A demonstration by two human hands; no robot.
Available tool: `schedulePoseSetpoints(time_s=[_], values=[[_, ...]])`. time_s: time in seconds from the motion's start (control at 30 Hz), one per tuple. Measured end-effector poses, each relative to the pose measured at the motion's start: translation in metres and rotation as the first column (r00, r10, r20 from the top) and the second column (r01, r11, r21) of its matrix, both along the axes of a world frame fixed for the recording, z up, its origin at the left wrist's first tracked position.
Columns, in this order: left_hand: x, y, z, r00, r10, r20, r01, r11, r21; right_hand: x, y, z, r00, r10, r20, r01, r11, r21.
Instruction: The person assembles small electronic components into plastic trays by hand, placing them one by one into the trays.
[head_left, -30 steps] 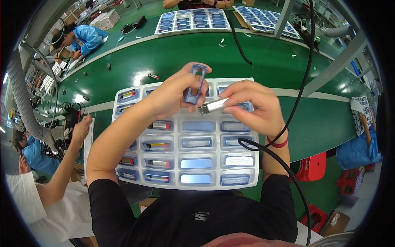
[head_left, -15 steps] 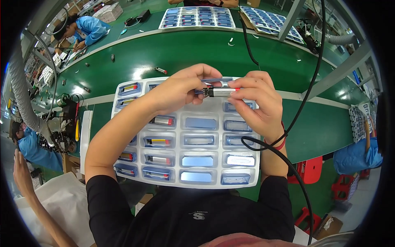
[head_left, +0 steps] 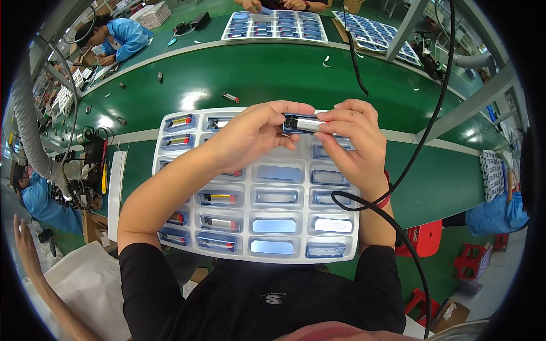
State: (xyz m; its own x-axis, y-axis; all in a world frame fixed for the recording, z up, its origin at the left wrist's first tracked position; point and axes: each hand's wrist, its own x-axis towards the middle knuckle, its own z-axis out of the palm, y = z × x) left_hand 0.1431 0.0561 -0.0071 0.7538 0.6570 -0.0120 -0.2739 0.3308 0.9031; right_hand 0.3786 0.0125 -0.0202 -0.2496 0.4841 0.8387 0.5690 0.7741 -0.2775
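My left hand (head_left: 253,132) holds a narrow blue plastic case (head_left: 289,131) between thumb and fingers, above the far part of the white tray (head_left: 246,227). A small silver cylindrical part (head_left: 310,124) with dark wiring at its left end lies along the inside of the case. Thumb and fingertips of my right hand (head_left: 358,136) pinch its right end. Beneath my hands, the tray's left columns hold blue cases with silver or yellow parts inside, such as the filled case (head_left: 219,198). Toward the right are blue cases without such parts, like the blue case (head_left: 274,225).
A black cable (head_left: 406,227) hangs across my right forearm. Several small parts, one a red-tipped silver piece (head_left: 230,97), lie on the green bench (head_left: 273,74). Across it, a person's hands work over another filled tray (head_left: 276,25). A bare arm (head_left: 48,295) reaches in at lower left.
The silver part was held just in front of the blue case; now it sits inside it. The case has tilted open side up. Across the bench, a person's hand has come over the far tray.
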Motion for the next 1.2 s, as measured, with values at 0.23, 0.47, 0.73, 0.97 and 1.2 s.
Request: schedulePoseSetpoints(time_s=[0.23, 0.47, 0.73, 0.97, 1.2], values=[[0.001, -0.005, 0.004, 0.975, 0.077, -0.208, -0.055, 0.992, 0.112, 0.002, 0.002, 0.005, 0.991, 0.028, 0.131, -0.036, 0.998, 0.057], [0.001, -0.005, -0.003, 0.973, 0.195, -0.123, -0.165, 0.962, 0.218, 0.002, 0.002, -0.006, 0.822, 0.110, -0.559, -0.388, 0.828, -0.406], [0.013, -0.014, 0.001, 0.962, 0.217, -0.164, -0.147, 0.923, 0.355, 0.010, 0.001, -0.008, 0.745, 0.123, -0.656, -0.563, 0.643, -0.519], [0.005, -0.009, 0.014, 0.812, 0.551, -0.191, 0.125, 0.156, 0.980, 0.002, -0.004, 0.003, 0.996, 0.051, -0.073, -0.063, 0.983, -0.171], [-0.001, -0.015, 0.013, 0.830, 0.549, -0.101, 0.057, 0.096, 0.994, -0.006, -0.007, 0.002, 1.000, 0.008, 0.013, -0.008, 1.000, 0.003]])
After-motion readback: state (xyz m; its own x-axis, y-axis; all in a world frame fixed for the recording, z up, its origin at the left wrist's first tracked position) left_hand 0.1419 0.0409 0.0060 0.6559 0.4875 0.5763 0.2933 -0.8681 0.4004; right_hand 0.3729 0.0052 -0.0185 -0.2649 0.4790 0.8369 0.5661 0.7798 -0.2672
